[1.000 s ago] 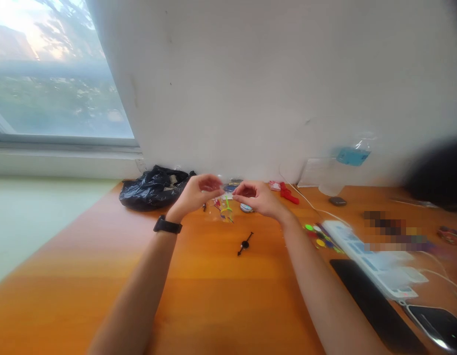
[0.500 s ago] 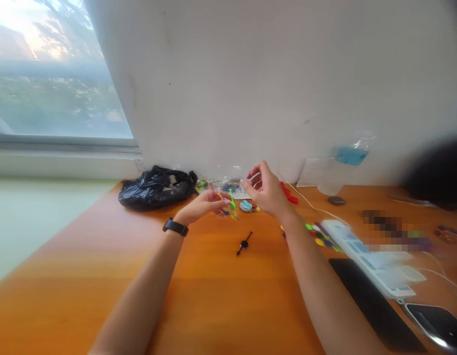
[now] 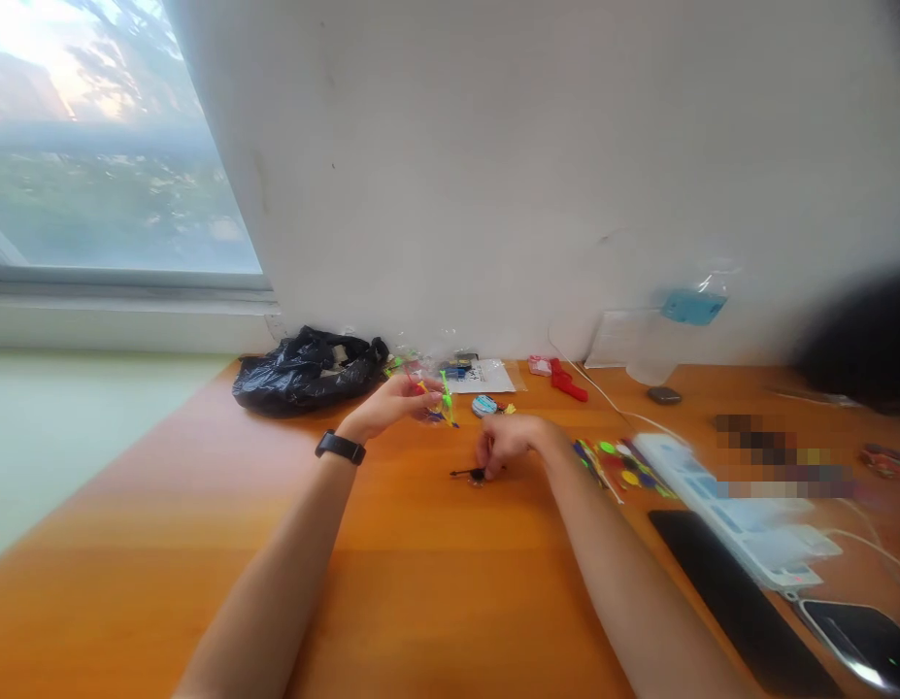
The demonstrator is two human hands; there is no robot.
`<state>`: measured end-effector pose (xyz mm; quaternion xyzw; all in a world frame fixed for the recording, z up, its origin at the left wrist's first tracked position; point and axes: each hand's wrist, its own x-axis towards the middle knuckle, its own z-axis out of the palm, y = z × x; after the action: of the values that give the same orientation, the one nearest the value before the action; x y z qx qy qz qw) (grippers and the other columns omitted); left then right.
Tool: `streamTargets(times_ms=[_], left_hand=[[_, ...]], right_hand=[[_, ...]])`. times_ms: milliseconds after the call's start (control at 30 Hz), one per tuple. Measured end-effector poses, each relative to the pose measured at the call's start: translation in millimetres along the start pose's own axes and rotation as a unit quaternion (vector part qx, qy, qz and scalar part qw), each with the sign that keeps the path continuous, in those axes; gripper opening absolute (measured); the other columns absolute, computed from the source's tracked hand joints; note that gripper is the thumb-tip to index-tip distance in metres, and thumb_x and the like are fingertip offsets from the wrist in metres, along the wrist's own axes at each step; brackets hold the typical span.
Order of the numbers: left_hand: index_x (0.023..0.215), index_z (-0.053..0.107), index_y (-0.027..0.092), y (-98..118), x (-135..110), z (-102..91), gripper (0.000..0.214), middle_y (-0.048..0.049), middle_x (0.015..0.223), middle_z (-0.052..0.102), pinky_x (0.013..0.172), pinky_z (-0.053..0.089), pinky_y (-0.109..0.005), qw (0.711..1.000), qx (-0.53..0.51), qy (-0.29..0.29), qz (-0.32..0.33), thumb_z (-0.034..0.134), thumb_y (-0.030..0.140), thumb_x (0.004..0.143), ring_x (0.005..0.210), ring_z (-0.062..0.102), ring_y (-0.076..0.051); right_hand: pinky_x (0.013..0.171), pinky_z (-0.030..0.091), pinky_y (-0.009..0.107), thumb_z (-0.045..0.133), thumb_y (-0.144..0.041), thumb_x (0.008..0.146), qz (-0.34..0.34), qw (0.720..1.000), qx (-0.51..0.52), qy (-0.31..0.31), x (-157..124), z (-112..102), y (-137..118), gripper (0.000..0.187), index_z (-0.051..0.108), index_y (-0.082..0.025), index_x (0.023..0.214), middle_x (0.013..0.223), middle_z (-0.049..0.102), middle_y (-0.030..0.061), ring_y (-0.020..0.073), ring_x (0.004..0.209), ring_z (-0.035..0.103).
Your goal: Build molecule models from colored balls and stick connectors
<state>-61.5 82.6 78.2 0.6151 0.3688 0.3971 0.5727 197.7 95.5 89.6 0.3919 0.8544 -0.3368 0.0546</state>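
My left hand (image 3: 392,403), with a dark band on its wrist, is closed around several thin plastic arrows (image 3: 447,398) in green, yellow, red and blue. They stick out past its fingertips above the table. My right hand (image 3: 514,439) reaches down to the table, its fingers pinched at a black plastic arrow (image 3: 464,473) with a round middle. The fingers partly cover the arrow's right end. Just beyond the right hand lies a round blue-and-white tin (image 3: 484,405) with small yellow pieces beside it.
A black plastic bag (image 3: 304,374) and a white printed packet (image 3: 485,375) lie by the wall. Right of my arm are more coloured arrows (image 3: 628,476), a red object (image 3: 568,381), a white power strip (image 3: 718,505), a black mat (image 3: 733,592) and a phone (image 3: 857,636).
My right hand has come down from above the tin to the black arrow, which has turned from slanted to nearly level. My left hand stays almost in place with its coloured arrows.
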Motion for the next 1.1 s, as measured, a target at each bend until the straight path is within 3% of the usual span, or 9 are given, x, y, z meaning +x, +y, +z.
streamTargets(times_ms=[67, 200, 300, 400, 500, 667, 800, 900, 1100], left_hand=[[0.116, 0.07, 0.014, 2, -1, 0.1, 0.052, -0.0084, 0.104, 0.074, 0.084, 0.061, -0.034, 1.0, 0.003, 0.0, 0.004, 0.085, 0.05, 0.081, 0.087, 0.073, -0.017], [0.116, 0.071, 0.013, 9, -4, 1.2, 0.053, -0.0109, 0.106, 0.074, 0.082, 0.061, -0.034, 1.0, 0.025, 0.018, 0.0, 0.085, 0.05, 0.081, 0.088, 0.073, -0.019], [0.118, 0.07, 0.012, 15, -6, 3.1, 0.055, -0.0111, 0.101, 0.074, 0.081, 0.061, -0.034, 0.999, 0.048, -0.011, -0.009, 0.085, 0.049, 0.08, 0.086, 0.074, -0.02], [0.114, 0.07, 0.012, 19, -8, 4.8, 0.052, -0.0111, 0.1, 0.074, 0.081, 0.061, -0.034, 0.997, 0.061, -0.04, -0.005, 0.085, 0.049, 0.08, 0.087, 0.074, -0.021], [0.11, 0.07, 0.014, 22, -9, 7.1, 0.048, -0.0092, 0.098, 0.074, 0.08, 0.06, -0.033, 0.994, 0.074, -0.077, -0.007, 0.086, 0.046, 0.079, 0.087, 0.072, -0.02], [0.11, 0.072, 0.014, 32, -12, 13.8, 0.041, -0.0071, 0.092, 0.074, 0.08, 0.059, -0.032, 0.984, 0.096, -0.147, 0.014, 0.082, 0.043, 0.084, 0.083, 0.071, -0.018], [0.103, 0.074, 0.014, 35, -12, 17.8, 0.034, -0.0086, 0.093, 0.076, 0.081, 0.059, -0.033, 0.976, 0.131, -0.174, 0.006, 0.083, 0.039, 0.082, 0.086, 0.074, -0.021], [0.104, 0.074, 0.014, 36, -12, 19.4, 0.033, -0.0089, 0.092, 0.077, 0.082, 0.059, -0.033, 0.972, 0.161, -0.173, 0.009, 0.081, 0.039, 0.084, 0.087, 0.074, -0.022], [0.104, 0.076, 0.015, 40, -13, 21.6, 0.031, -0.007, 0.088, 0.076, 0.077, 0.057, -0.031, 0.969, 0.19, -0.154, 0.028, 0.08, 0.039, 0.085, 0.085, 0.074, -0.022]], right_hand=[[0.049, 0.04, 0.027, 0.086, -0.022, 0.07, -0.031, 0.999, 0.012, 0.014, -8, -8, -5, 0.007, 0.081, -0.017, 0.071, 0.067, 0.074, 0.0035, 0.0164, 0.057, 0.062], [0.066, 0.049, 0.027, 0.073, -0.039, 0.087, -0.129, 0.986, 0.101, 0.034, -35, -26, -35, 0.023, 0.083, -0.021, 0.095, 0.081, 0.076, 0.0043, 0.0186, 0.076, 0.068], [0.062, 0.044, 0.027, 0.069, -0.051, 0.09, -0.179, 0.951, 0.164, 0.191, -56, -36, -64, 0.034, 0.08, -0.02, 0.098, 0.077, 0.07, 0.0028, 0.0167, 0.07, 0.061], [0.061, 0.04, 0.027, 0.059, -0.051, 0.097, -0.157, 0.909, 0.141, 0.36, -69, -41, -81, 0.035, 0.074, -0.02, 0.098, 0.082, 0.066, 0.0028, 0.016, 0.071, 0.055], [0.059, 0.036, 0.029, 0.053, -0.043, 0.1, -0.111, 0.887, 0.078, 0.442, -72, -42, -84, 0.029, 0.071, -0.02, 0.095, 0.074, 0.061, 0.0017, 0.0158, 0.066, 0.049], [0.062, 0.037, 0.031, 0.055, -0.031, 0.098, -0.073, 0.872, -0.033, 0.483, -71, -42, -81, 0.022, 0.072, -0.02, 0.091, 0.08, 0.067, 0.005, 0.0191, 0.071, 0.055], [0.068, 0.039, 0.033, 0.056, -0.026, 0.099, -0.049, 0.876, -0.105, 0.469, -74, -38, -87, 0.019, 0.074, -0.022, 0.094, 0.093, 0.072, 0.0066, 0.0215, 0.08, 0.062], [0.069, 0.039, 0.033, 0.057, -0.023, 0.098, -0.029, 0.882, -0.142, 0.449, -74, -35, -92, 0.016, 0.073, -0.023, 0.095, 0.094, 0.071, 0.0061, 0.0225, 0.082, 0.063], [0.074, 0.042, 0.034, 0.05, -0.014, 0.099, -0.085, 0.86, -0.149, 0.48, -73, -32, -100, 0.02, 0.068, -0.023, 0.103, 0.097, 0.072, 0.0066, 0.0244, 0.093, 0.064]])
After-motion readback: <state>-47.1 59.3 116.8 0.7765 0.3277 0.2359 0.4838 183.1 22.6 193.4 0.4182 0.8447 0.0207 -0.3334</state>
